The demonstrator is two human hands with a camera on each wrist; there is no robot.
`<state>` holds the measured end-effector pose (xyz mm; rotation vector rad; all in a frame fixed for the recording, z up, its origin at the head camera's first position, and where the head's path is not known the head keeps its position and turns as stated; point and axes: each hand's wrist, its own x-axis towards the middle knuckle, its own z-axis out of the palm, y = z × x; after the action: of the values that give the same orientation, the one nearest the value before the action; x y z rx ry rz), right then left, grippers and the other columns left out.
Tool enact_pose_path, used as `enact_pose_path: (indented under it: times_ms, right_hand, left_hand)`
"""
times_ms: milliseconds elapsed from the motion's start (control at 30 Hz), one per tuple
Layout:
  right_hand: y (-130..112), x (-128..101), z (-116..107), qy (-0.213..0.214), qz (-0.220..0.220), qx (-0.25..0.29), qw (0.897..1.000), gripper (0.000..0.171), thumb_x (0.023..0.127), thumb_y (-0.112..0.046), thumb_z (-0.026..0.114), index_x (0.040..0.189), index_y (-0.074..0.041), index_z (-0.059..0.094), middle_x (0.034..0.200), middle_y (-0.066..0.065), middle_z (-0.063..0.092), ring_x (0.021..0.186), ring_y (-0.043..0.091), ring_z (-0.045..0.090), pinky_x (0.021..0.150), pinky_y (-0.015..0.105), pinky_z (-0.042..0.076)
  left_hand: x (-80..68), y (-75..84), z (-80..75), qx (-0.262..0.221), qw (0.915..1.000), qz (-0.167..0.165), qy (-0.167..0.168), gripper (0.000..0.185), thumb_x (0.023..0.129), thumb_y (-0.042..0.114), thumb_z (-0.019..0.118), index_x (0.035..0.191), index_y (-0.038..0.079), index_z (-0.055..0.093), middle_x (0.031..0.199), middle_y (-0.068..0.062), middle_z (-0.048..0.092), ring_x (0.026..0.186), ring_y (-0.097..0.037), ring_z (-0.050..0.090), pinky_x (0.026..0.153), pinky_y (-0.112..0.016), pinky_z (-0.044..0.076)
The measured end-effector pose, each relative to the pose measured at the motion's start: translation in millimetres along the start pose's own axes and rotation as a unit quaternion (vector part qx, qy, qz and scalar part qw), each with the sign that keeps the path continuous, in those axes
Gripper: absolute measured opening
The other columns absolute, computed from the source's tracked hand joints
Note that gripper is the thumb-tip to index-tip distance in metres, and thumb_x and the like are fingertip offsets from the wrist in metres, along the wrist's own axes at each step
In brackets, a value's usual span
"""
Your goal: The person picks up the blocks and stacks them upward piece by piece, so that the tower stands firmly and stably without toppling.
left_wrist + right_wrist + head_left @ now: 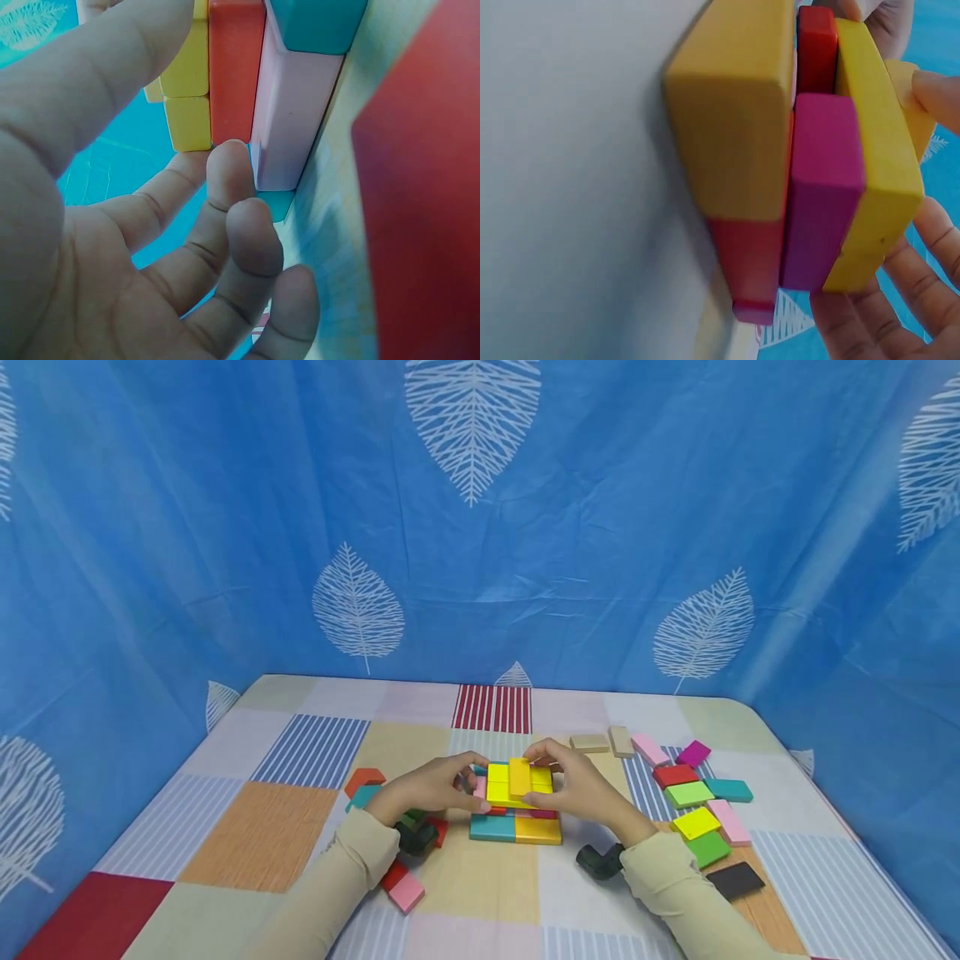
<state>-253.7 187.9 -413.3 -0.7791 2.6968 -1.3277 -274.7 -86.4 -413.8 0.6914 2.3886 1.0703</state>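
A layered stack of flat wooden blocks stands mid-table, with a teal block and an orange-yellow block at its near base. Pink, red and magenta blocks lie in the middle layers. Bright yellow blocks form the upper layer. On top, my right hand pinches an orange-yellow block between thumb and index finger at its two ends. At the stack's left side, my left hand holds the yellow layer by its edges with thumb and index finger; its other fingers curl beside the red block.
Loose blocks lie to the right, among them a black block, a green block and a teal block. Two natural wood blocks lie behind. Under the left arm are more blocks, including a pink block.
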Motion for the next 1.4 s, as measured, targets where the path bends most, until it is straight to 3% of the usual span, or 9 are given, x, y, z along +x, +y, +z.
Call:
enact_pose_path:
  times_ms: [633,833,1067,1233,1400]
  right_hand:
    - [-5.6,6.2,6.0,-0.007,0.003,0.000,1.000,0.052,0.087,-0.014,0.090,0.130,-0.004,0.062,0.130,0.013,0.068,0.120,0.036,0.065,0.111,0.060,0.050]
    - [-2.7,5.0,-0.2,-0.011,0.018,0.007,1.000,0.061,0.090,-0.018,0.088,0.140,0.001,0.058,0.138,0.019,0.065,0.125,0.040,0.062,0.112,0.061,0.049]
    - [19.0,4.3,-28.9,0.065,0.029,0.023,0.997,0.037,0.101,-0.009,0.077,0.131,0.008,0.066,0.133,0.028,0.068,0.120,0.046,0.066,0.108,0.062,0.052]
    - [42.3,1.1,-48.8,0.112,0.109,0.000,0.988,0.026,0.104,-0.005,0.069,0.127,0.006,0.070,0.131,0.026,0.070,0.114,0.042,0.069,0.099,0.052,0.059]
    - [58.3,2.7,-60.9,0.100,0.170,-0.027,0.980,0.036,0.103,0.002,0.063,0.139,0.006,0.065,0.144,0.034,0.060,0.101,0.038,0.066,0.076,0.037,0.059]
  left_hand:
    - [1.1,2.1,-2.6,0.001,1.0000,-0.003,-0.007,0.066,0.096,0.024,0.084,0.151,0.004,0.053,0.109,-0.004,0.063,0.091,-0.020,0.056,0.077,-0.029,0.052]
    - [1.8,1.4,-2.1,0.000,0.9999,-0.006,-0.008,0.066,0.096,0.023,0.084,0.151,0.005,0.053,0.109,-0.003,0.063,0.089,-0.019,0.055,0.074,-0.028,0.049]
    - [0.7,0.4,-1.9,0.003,1.0000,0.000,-0.004,0.064,0.096,0.020,0.083,0.150,0.004,0.053,0.109,-0.004,0.063,0.090,-0.018,0.054,0.074,-0.027,0.047]
    - [0.7,0.3,-1.4,0.001,1.0000,-0.001,-0.004,0.065,0.096,0.021,0.083,0.151,0.005,0.053,0.110,-0.004,0.063,0.090,-0.019,0.054,0.074,-0.028,0.047]
    - [0.1,0.3,0.2,-0.001,1.0000,-0.003,-0.002,0.066,0.096,0.022,0.084,0.151,0.004,0.052,0.108,-0.004,0.061,0.091,-0.019,0.055,0.074,-0.027,0.050]
